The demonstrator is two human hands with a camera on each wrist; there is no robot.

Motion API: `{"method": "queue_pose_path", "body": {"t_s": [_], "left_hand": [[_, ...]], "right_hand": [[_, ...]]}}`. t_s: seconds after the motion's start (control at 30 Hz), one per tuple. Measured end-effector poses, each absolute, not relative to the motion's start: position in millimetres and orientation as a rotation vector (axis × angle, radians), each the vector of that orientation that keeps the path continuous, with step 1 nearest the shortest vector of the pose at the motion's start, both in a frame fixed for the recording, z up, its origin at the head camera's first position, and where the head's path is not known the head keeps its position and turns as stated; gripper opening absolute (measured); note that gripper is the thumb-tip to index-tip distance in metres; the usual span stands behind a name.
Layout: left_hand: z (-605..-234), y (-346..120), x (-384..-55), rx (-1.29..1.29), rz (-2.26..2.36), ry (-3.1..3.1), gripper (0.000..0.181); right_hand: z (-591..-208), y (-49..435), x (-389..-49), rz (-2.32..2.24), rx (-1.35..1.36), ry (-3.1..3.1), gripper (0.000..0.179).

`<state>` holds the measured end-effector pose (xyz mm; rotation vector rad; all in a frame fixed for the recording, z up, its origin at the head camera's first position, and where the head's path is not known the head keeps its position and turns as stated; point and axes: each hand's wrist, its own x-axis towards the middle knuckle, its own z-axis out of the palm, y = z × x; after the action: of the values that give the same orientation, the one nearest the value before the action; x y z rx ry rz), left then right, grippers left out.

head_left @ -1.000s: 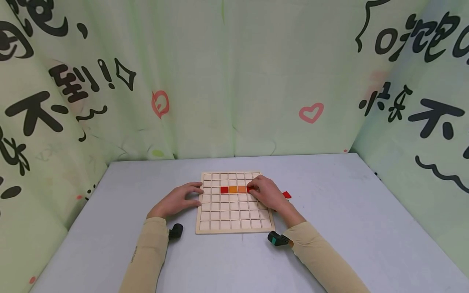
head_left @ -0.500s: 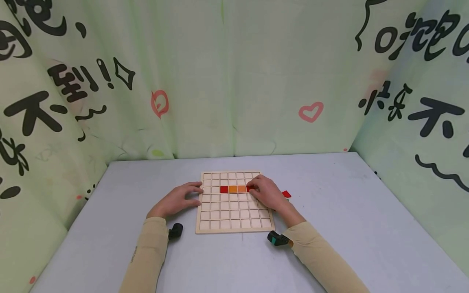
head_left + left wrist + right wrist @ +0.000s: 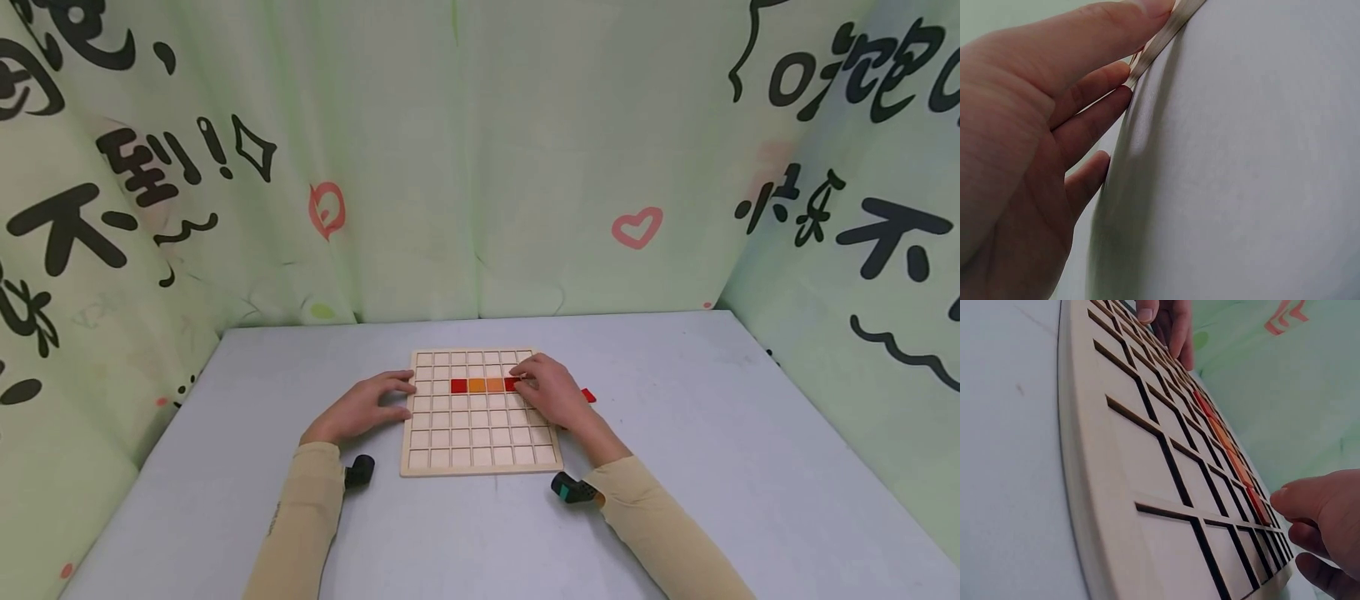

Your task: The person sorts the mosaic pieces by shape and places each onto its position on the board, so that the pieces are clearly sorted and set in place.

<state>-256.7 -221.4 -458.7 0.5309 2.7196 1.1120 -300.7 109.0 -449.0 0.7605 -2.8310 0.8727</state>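
Just below frame centre, the relaxed left hand [image 3: 366,408] touches the grid board [image 3: 460,437]; the loose, empty right hand [image 3: 552,392] is at a red tile [image 3: 512,385] in it. The tile looks light, stiff: pinch opposite edges.

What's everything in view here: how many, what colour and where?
Flat white table: 1, white, across the lower head view
Square wooden grid board: 1, pale tan, on the table
Flat square red tiles: 2, red, at the tile row's ends
Flat square orange tiles: 2, orange, between the red tiles
Flat red piece: at least 1, red, right of the board, partly hidden
Printed cloth curtain: count unclear, pale green, beyond the table
Black wrist devices: 2, black, one by each wrist
Long sleeves: 2, tan, on the forearms
Left hand: 1, bare, at the board's left edge
Right hand: 1, bare, over the board's right side
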Motion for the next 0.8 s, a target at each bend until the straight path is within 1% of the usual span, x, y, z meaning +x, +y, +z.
{"method": "queue_pose_path", "body": {"t_s": [0.37, 0.8], "left_hand": [[-459, -221, -258, 0.534, 1.106, 2.722, 0.043], [-460, -221, -257, 0.531, 1.1, 2.725, 0.043]], "right_hand": [[-450, 135, -298, 0.907, 0.653, -2.842, 0.021], [-447, 176, -288, 0.948, 0.512, -2.887, 0.026]]}}
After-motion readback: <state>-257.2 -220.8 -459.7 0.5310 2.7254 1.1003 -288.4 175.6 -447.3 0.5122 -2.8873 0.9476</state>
